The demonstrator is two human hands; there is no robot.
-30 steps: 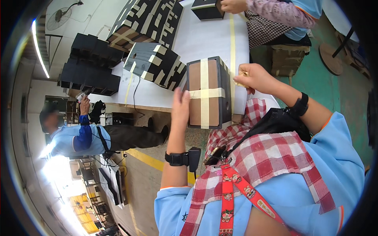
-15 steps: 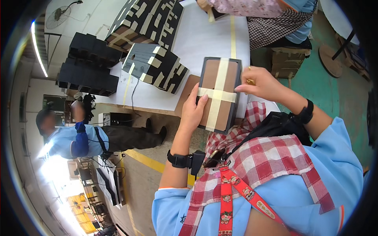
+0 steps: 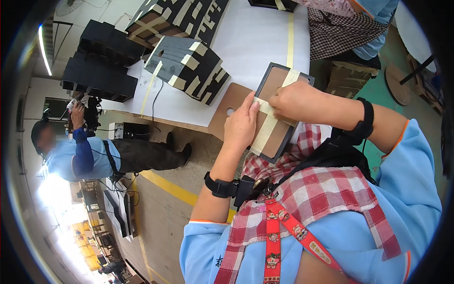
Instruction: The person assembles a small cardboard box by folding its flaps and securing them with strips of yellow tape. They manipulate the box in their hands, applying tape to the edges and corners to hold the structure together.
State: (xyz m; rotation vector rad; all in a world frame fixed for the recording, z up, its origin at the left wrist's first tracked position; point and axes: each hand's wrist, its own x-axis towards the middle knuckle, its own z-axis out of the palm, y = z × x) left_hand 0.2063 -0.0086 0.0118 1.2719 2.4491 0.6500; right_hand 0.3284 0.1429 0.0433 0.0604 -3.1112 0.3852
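Observation:
A black-framed rectangular box (image 3: 273, 84) with a brown panel is tilted in front of me at the table's edge. Cream tape strips (image 3: 266, 131) cross over its panel. My left hand (image 3: 241, 124) grips the box's left side, thumb on the face and fingers along the edge. Curled into a closed shape, my right hand (image 3: 299, 102) presses on the panel near the crossing of the strips. What its fingers pinch, if anything, is hidden. Beside the box lies a brown board (image 3: 223, 110) with a round hole.
Black cabinets (image 3: 182, 68) covered in short tape pieces stand on the white-covered table (image 3: 257, 42). More black boxes (image 3: 101, 78) are stacked at the left. One co-worker (image 3: 97, 154) stands left; another in a checked apron (image 3: 343, 35) is at the upper right.
My right hand has moved left from beside the box's right edge onto its taped face. The box has turned clockwise and shifted slightly right, with my left hand still holding it.

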